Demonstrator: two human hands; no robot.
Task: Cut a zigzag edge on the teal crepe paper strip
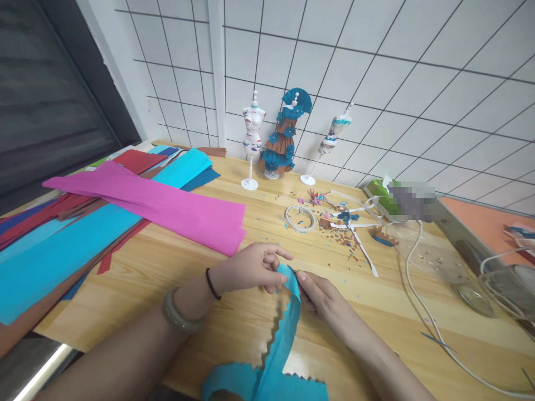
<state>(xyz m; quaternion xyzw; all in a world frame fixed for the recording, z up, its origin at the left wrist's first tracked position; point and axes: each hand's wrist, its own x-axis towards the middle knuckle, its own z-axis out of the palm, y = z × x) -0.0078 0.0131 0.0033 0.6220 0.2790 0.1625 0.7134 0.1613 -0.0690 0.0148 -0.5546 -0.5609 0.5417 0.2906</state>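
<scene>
Turq. paper strip point(284, 331) w/ zigzag edges, bent & partly curled, over tbl point(234, 314)

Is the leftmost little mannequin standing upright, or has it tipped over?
Upright. The leftmost mannequin rests on its round base on the wooden table, its torso straight above.

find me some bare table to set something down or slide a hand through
Bare wood shows between the pink paper and left forearm, and between the right forearm and white cable. Crowded: far left, with layered papers, and past the right hand, with scraps and white ribbons.
</scene>
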